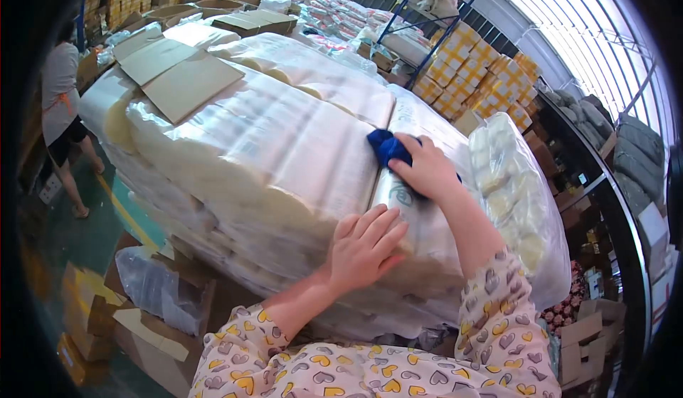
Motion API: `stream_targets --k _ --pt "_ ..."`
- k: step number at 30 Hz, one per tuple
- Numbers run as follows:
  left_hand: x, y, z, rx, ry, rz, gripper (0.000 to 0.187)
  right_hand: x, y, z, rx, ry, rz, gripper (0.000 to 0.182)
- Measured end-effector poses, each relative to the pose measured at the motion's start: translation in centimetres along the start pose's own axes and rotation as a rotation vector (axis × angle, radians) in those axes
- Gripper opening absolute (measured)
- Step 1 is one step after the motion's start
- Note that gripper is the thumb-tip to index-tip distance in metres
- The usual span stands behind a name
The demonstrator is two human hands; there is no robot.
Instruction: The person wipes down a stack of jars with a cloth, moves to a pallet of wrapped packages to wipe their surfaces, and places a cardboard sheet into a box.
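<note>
A blue cloth (385, 147) is bunched under my right hand (425, 169), whose fingers curl over it and press it onto the top of a plastic-wrapped roll (408, 117). Dark writing shows through the film just below that hand. My left hand (364, 252) lies with its fingers stretched out against the near end of the wrapped rolls, holding nothing. To its left, a big stack of film-wrapped rolls (299, 149) spreads out, with pale yellowish ends. Another wrapped bundle (509, 184) stands right of my right arm.
A flattened piece of cardboard (188, 78) rests on the stack's far left. An open carton (160, 291) holding clear plastic sits at lower left. Yellow-and-white boxes (462, 71) are piled behind. A person (62, 92) walks at the left beside a yellow floor line (128, 213).
</note>
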State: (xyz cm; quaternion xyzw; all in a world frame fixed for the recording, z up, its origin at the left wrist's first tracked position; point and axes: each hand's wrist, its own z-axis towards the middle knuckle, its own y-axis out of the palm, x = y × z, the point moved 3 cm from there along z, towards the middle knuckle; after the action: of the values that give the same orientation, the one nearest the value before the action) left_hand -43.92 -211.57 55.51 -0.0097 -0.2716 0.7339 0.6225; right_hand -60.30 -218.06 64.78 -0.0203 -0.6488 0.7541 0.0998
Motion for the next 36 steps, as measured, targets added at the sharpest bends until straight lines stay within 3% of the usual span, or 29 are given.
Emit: stream_targets --k 1,5,8,10,12,14,18,24,27,30,34,36 --pt "-0.1 -0.1 -0.1 0.021 0.016 0.023 0.042 0.7 0.5 1.5 0.087 0.025 -0.069 0.055" --pt "-0.5 0.0 -0.3 0.019 0.014 0.016 0.041 2.5 1.7 6.6 0.044 0.103 -0.088 0.053" --pt "-0.6 -0.1 -0.2 0.023 0.041 0.028 0.038 3.2 2.0 8.8 0.028 -0.015 -0.185 0.052" --pt "-0.6 0.0 -0.2 0.015 0.045 0.044 0.037 2.8 2.1 9.4 0.288 -0.413 -0.354 0.051" --pt "-0.5 0.2 -0.4 0.018 0.048 0.068 0.036 3.4 2.9 10.8 0.314 -0.408 -0.322 0.054" --pt "-0.6 0.3 -0.3 0.027 0.058 0.102 0.036 4.5 3.8 12.7 0.161 -0.078 -0.165 0.056" --pt "-0.5 0.4 -0.2 0.025 0.048 0.116 0.035 7.1 4.7 15.7 0.142 -0.099 -0.148 0.056" --pt "-0.7 0.4 -0.1 0.026 0.056 0.185 0.032 17.0 6.9 21.4 0.015 0.236 -0.090 0.060" --pt "-0.9 0.6 0.0 0.034 0.066 0.200 0.031 23.2 8.7 23.9 0.009 0.234 -0.075 0.059" --pt "-0.9 0.7 -0.1 0.033 0.072 0.210 0.030 27.4 9.0 23.2 0.013 0.371 -0.095 0.063" --pt "-1.1 1.0 -0.3 0.072 0.094 0.219 0.031 26.4 7.8 22.3 0.003 0.399 -0.126 0.068" --pt "-1.1 1.0 -0.2 0.087 0.092 0.215 0.031 25.3 6.4 21.3 -0.092 0.286 -0.080 0.070"
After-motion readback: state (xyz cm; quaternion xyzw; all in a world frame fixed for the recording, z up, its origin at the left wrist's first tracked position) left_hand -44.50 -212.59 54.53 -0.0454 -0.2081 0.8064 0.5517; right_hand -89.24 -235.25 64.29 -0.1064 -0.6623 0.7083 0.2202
